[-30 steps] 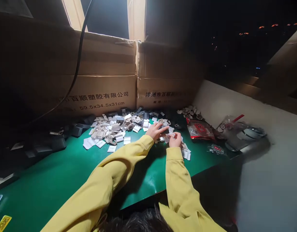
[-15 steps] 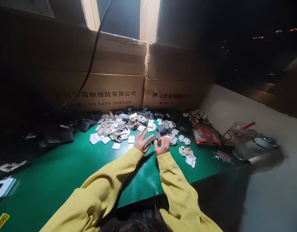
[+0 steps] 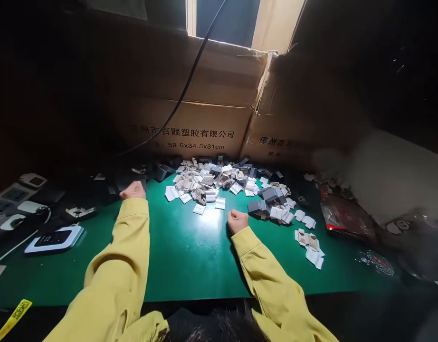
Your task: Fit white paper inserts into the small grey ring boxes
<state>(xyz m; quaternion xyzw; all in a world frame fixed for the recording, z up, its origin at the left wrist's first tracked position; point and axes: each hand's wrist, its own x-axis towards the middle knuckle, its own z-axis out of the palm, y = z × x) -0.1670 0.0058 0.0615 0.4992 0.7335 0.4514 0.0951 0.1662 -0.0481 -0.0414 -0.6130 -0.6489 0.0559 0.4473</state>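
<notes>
My left hand (image 3: 134, 191) is closed at the left, against the edge of a dark heap of small grey boxes; what its fingers hold, if anything, is hidden. Over the green table top (image 3: 190, 256) my right hand (image 3: 238, 221) makes a loose fist, and nothing shows in it. Just beyond its knuckles lies a small dark grey box (image 3: 259, 207), apart from the hand. Behind it, more grey boxes (image 3: 272, 194) lean among crumpled white card pieces (image 3: 208, 183). Two flat white cards lie nearer, one of them a square card (image 3: 220, 203).
Large cardboard cartons (image 3: 201, 118) wall off the back, with a black cable (image 3: 185, 88) hanging in front. At left are a power strip (image 3: 15, 199) and a white device with a dark screen (image 3: 55, 238). A red plastic packet (image 3: 342, 213) lies at right beside folded card pieces (image 3: 308, 242).
My hands were together at a small grey box; they have parted. The left has swung far left to the dark heap and closed. The grey box now rests by the pile. The view has turned left.
</notes>
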